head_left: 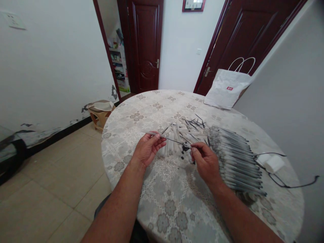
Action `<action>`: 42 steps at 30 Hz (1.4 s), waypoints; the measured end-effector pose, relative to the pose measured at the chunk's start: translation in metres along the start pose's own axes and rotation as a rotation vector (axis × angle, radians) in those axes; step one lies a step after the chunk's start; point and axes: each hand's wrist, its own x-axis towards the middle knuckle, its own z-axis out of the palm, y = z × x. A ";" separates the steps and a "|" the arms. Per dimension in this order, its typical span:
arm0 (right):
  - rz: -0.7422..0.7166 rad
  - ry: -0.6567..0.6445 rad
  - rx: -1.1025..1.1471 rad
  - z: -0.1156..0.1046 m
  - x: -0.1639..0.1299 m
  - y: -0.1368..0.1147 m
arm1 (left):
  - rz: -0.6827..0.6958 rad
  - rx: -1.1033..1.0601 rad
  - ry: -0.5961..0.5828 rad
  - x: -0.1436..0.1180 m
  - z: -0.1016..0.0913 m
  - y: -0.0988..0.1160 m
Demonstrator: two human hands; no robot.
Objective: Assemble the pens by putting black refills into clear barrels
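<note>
Your left fingers (159, 146) pinch a slim greyish translucent tube (150, 133), your right fingers (198, 145) a thin black rod (175, 140) between both.

Both bare forearms (118, 199) reach forward, left grip (150, 147) and right grip (205, 161) pinching, apart.

– What place is this?
– A home: a round table (121, 135) under a flowered cloth (174, 189); behind the table, panelled doors (145, 37) and a wall clock (193, 4); to its left, a low stool (100, 117).

White bag (227, 89) on table (121, 118); black glasses (287, 186) at right; stool (95, 118) beside wall (55, 67); 2 dark-red doors (146, 40) behind.
</note>
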 end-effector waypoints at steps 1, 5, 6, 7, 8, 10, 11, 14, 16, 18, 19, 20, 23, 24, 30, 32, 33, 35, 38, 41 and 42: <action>0.008 0.009 0.010 0.000 0.000 0.000 | -0.005 0.013 0.001 0.000 0.000 0.000; 0.027 0.060 0.021 0.000 0.003 -0.003 | -0.051 0.032 -0.037 -0.002 0.002 0.002; 0.031 0.067 0.025 0.000 0.003 -0.004 | -0.066 0.030 -0.050 -0.002 0.002 0.002; 0.035 0.073 0.035 0.000 0.004 -0.005 | -0.077 0.025 -0.059 -0.002 0.002 0.002; 0.041 0.075 0.049 0.000 0.005 -0.005 | -0.083 0.019 -0.063 -0.002 0.002 0.003; 0.048 0.070 0.083 0.001 0.005 -0.006 | -0.082 0.011 -0.056 -0.002 0.002 0.003; 0.047 0.059 0.095 0.001 0.005 -0.006 | -0.082 0.011 -0.055 -0.002 0.002 0.003; 0.026 0.018 0.086 0.002 0.003 -0.006 | -0.102 0.026 -0.060 -0.003 0.005 0.001; 0.014 -0.018 0.065 0.004 0.001 -0.006 | -0.133 0.044 -0.086 -0.006 0.009 -0.002; 0.008 -0.061 0.057 0.006 -0.001 -0.005 | -0.173 0.063 -0.136 -0.010 0.014 -0.005; 0.008 -0.090 0.058 0.007 -0.002 -0.005 | -0.194 0.074 -0.169 -0.012 0.016 -0.007; 0.010 -0.121 0.062 0.009 -0.002 -0.004 | -0.213 0.086 -0.200 -0.014 0.018 -0.009; 0.029 -0.198 0.076 0.012 -0.004 -0.003 | -0.249 0.122 -0.254 -0.018 0.020 -0.014; 0.039 -0.216 0.079 0.013 -0.004 -0.002 | -0.260 0.137 -0.263 -0.019 0.020 -0.015; 0.011 -0.231 -0.070 0.006 0.003 0.001 | -0.301 0.018 -0.224 -0.016 0.015 -0.009; -0.096 -0.217 -0.303 0.001 0.007 0.003 | -0.245 -0.098 -0.120 -0.012 0.013 -0.006; -0.154 -0.232 -0.442 -0.001 0.009 0.004 | -0.215 -0.141 -0.063 -0.010 0.012 -0.005; -0.226 -0.309 -0.703 -0.002 0.010 0.006 | -0.170 -0.182 0.027 -0.007 0.010 -0.004; -0.208 -0.429 -0.975 0.004 0.006 0.006 | -0.149 -0.157 0.061 -0.006 0.010 -0.006; -0.193 -0.483 -1.097 0.012 0.002 0.004 | -0.153 -0.103 0.021 -0.009 0.013 -0.010; -0.194 -0.475 -1.098 0.015 0.002 0.004 | -0.154 -0.087 0.006 -0.010 0.014 -0.010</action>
